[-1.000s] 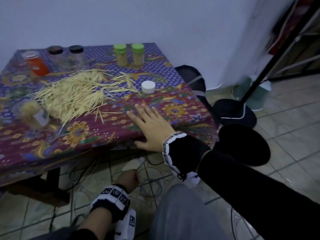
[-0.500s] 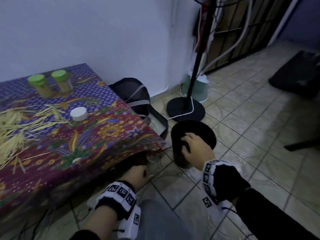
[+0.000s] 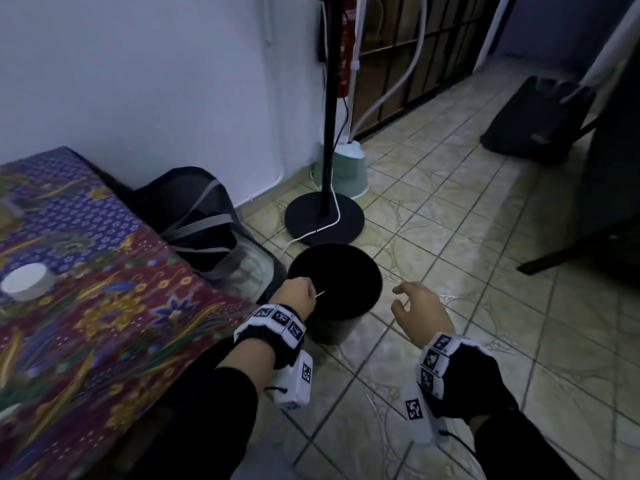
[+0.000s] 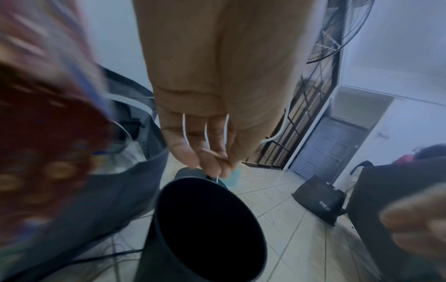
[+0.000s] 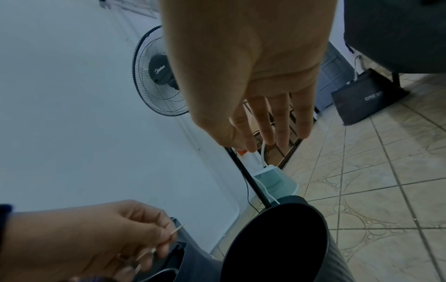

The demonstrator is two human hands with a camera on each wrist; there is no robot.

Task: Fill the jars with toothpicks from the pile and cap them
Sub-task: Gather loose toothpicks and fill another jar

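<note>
My left hand (image 3: 298,294) pinches a few toothpicks (image 3: 320,294) over the left rim of a black bin (image 3: 334,282) on the floor. In the left wrist view the toothpicks (image 4: 214,155) lie across my curled fingers just above the bin (image 4: 207,225). The right wrist view shows the same left hand (image 5: 135,229) with a toothpick (image 5: 177,230) sticking out. My right hand (image 3: 412,306) hovers empty to the right of the bin, fingers loosely spread (image 5: 270,124). A white jar cap (image 3: 27,281) lies on the patterned tablecloth (image 3: 104,306). Jars and pile are out of view.
A dark bag (image 3: 201,216) leans between the table and the white wall. A fan stand (image 3: 325,216) with a round base and white cable stands behind the bin, beside a pale green container (image 3: 346,166). Another black bag (image 3: 533,119) sits far right on the tiled floor.
The view swung right from the table to the floor. My left hand rose from under the table to the bin, holding toothpicks. My right hand let go of the bin rim and moved right.
</note>
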